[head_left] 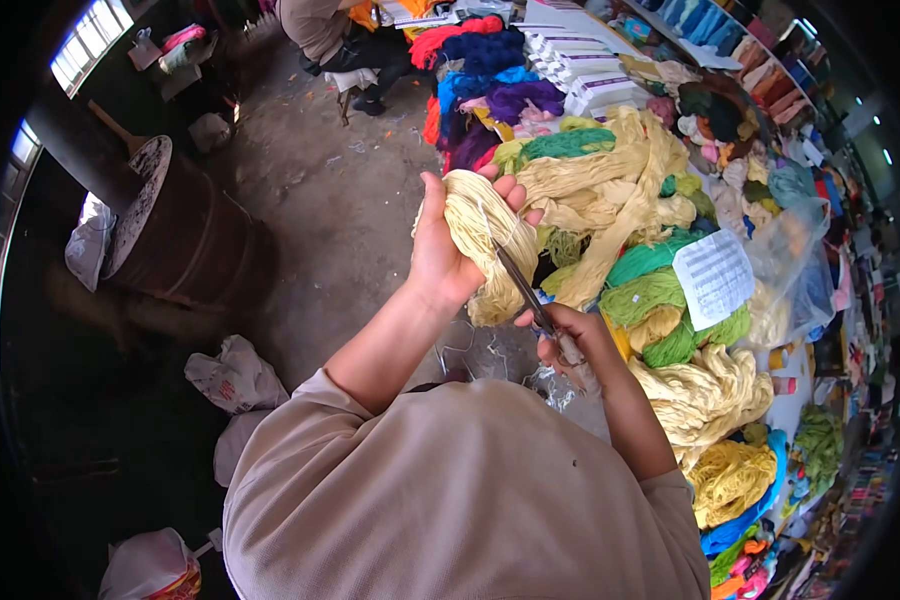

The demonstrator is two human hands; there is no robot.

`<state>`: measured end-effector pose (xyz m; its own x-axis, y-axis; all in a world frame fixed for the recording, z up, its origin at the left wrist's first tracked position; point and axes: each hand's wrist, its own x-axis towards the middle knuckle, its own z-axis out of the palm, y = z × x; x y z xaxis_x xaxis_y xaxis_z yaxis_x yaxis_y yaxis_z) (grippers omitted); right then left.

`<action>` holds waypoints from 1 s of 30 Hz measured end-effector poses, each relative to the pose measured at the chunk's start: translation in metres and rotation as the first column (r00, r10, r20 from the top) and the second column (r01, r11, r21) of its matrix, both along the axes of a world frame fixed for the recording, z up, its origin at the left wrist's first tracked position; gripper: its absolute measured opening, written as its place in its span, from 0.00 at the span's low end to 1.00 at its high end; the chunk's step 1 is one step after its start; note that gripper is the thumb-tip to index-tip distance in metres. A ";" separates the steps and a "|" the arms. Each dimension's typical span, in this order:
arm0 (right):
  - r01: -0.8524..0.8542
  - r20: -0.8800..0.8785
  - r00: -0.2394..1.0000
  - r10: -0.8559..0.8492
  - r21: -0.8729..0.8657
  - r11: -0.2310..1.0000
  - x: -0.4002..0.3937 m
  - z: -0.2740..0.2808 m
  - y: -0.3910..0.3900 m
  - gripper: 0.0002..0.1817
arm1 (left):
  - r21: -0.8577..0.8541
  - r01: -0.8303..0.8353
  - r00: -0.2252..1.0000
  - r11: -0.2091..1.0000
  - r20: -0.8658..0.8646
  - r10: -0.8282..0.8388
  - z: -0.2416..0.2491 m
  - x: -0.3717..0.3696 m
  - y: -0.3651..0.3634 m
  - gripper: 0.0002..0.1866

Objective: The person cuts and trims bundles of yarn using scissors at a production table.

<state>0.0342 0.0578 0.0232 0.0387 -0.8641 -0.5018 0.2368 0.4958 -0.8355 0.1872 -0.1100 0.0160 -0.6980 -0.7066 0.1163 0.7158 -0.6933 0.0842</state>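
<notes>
The left hand (448,250) is closed around a pale yellow skein (485,235) and holds it up in front of the yarn pile (630,200). The skein's long axis runs nearly vertical, and its lower end hangs below the palm. The right hand (570,340) is lower and to the right, clamped on the handles of scissors (530,295). The blades point up and to the left, and their tips reach the middle of the skein, just beside the left fingers. Whether the blades are apart, I cannot tell
</notes>
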 end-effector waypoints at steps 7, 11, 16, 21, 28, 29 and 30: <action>-0.020 0.036 0.999 0.018 0.061 0.998 -0.006 -0.008 0.006 0.16 | 0.041 -0.041 0.999 0.998 0.010 0.040 -0.001 0.004 -0.006 0.40; -0.044 0.054 0.998 0.042 0.042 0.998 -0.008 -0.010 0.005 0.16 | 0.066 -0.035 0.999 0.997 0.007 0.034 0.002 0.003 -0.007 0.40; -0.036 -0.019 0.999 0.036 0.012 0.999 -0.003 -0.007 -0.003 0.17 | 0.058 0.003 1.000 0.998 0.004 -0.004 -0.004 -0.004 -0.002 0.40; -0.078 -0.010 0.997 0.078 -0.006 0.997 -0.002 0.005 -0.004 0.16 | 0.102 0.006 0.998 0.995 0.065 -0.013 -0.005 -0.006 0.001 0.38; -0.271 -0.565 0.666 -0.487 -0.791 0.548 -0.008 0.010 -0.044 0.29 | 0.111 0.077 0.963 0.991 0.248 -0.103 0.005 -0.012 0.012 0.38; -0.458 -0.644 0.574 -0.506 -0.764 0.453 -0.012 0.020 -0.059 0.30 | 0.074 0.149 0.970 0.986 0.184 -0.160 -0.002 -0.012 0.010 0.39; -0.511 -0.706 0.528 -0.472 -0.708 0.488 -0.015 0.021 -0.060 0.29 | 0.060 0.129 0.965 0.990 0.220 -0.139 -0.005 -0.013 0.009 0.39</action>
